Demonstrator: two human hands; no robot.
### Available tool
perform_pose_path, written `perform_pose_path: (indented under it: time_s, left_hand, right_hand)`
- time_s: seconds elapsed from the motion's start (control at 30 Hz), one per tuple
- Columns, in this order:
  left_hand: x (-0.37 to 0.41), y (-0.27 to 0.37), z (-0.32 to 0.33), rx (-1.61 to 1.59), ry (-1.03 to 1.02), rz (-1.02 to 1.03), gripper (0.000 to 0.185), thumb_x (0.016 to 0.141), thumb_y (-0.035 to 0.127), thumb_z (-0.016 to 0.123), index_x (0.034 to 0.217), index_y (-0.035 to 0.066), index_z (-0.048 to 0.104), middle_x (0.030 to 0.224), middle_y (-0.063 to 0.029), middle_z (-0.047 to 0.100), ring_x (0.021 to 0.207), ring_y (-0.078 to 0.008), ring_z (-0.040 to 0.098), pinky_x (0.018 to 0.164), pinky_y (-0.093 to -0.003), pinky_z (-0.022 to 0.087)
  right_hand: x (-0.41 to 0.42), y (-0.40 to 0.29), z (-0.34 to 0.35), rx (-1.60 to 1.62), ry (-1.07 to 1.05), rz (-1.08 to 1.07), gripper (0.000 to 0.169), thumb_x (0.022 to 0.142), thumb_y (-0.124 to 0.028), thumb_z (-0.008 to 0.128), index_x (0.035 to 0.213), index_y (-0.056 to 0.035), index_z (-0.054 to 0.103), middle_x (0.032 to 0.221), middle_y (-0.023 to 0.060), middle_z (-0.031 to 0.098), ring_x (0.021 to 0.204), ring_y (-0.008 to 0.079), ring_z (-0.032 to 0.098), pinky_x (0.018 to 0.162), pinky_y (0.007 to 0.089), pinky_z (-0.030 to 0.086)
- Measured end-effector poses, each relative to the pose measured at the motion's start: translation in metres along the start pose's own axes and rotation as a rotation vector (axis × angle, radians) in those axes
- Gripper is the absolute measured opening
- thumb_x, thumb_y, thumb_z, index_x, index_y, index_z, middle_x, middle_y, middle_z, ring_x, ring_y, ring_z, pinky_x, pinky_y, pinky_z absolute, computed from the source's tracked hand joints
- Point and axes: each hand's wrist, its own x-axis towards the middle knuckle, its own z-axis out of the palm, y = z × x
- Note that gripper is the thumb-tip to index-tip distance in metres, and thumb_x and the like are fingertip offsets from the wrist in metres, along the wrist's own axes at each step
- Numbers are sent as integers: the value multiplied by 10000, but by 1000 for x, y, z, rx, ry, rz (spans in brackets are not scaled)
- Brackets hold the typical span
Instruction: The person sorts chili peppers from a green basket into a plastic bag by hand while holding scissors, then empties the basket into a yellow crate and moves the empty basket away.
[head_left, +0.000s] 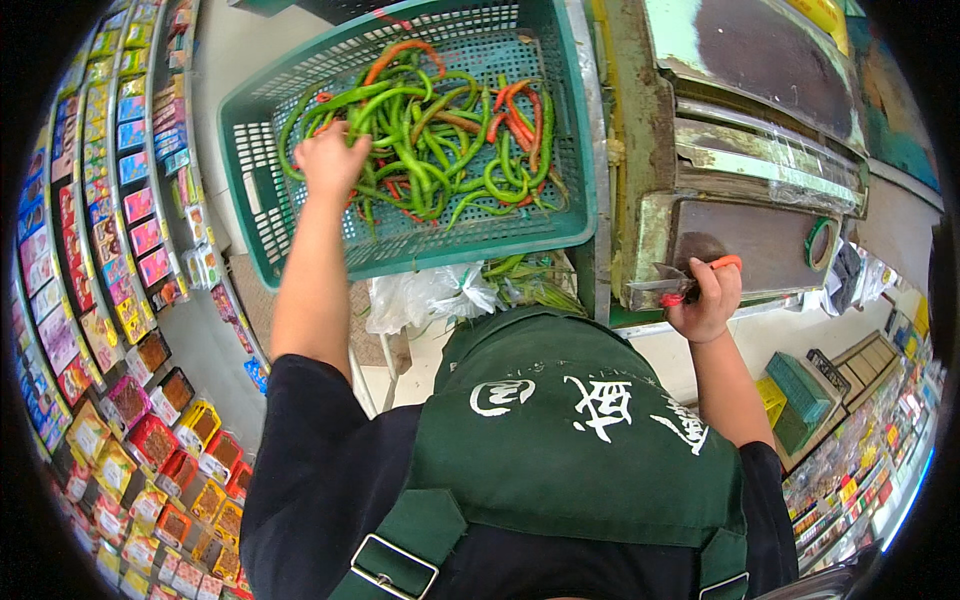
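Note:
Long green and red chili peppers (409, 142) lie in a loose heap inside a green plastic basket (420, 259). My left hand (334, 161) reaches over the basket's near left side, with its fingers at the left edge of the heap. The fingertips are partly hidden among the peppers, so a grip on one cannot be made out. To the right of the basket, my right hand (709, 300) grips a pair of scissors (664, 283) with orange-red handles. Their blades point left and stand apart, above the near edge of a worn metal surface.
A roll of green tape (820, 244) lies on the worn metal equipment (735, 232) at the right. White plastic bags (435, 296) and leafy greens (540, 281) sit below the basket's near edge. Shelves of packaged snacks (139, 195) line the left; stacked crates (802, 390) stand at the right.

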Motion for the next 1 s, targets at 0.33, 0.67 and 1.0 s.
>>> perform_pose_path:
  time_s: [0.33,0.67,1.0]
  left_hand:
    - [-113,167,-10,-191,26,216,550,804,311,680,1294,89,571,1154,-150,663,1210,-333,519,1086,-698,203]
    - [-170,154,-41,-361,-125,400,550,825,357,687,1325,151,584,1398,-155,519,1384,-371,366,1126,-683,136]
    - [5,-40,73,-611,116,-477,607,807,427,684,1352,186,571,1243,-146,643,1185,-348,569,1014,-462,436]
  right_hand:
    - [7,-4,-1,9,25,-10,541,680,-88,677,1198,-21,539,854,144,535,711,332,510,668,444,432]
    - [9,-4,1,-1,54,-29,507,695,-81,651,1188,-13,549,839,136,523,709,322,500,668,436,434]
    - [10,-4,0,17,25,-10,574,644,-53,662,1203,-29,536,824,128,512,687,316,485,644,434,417]
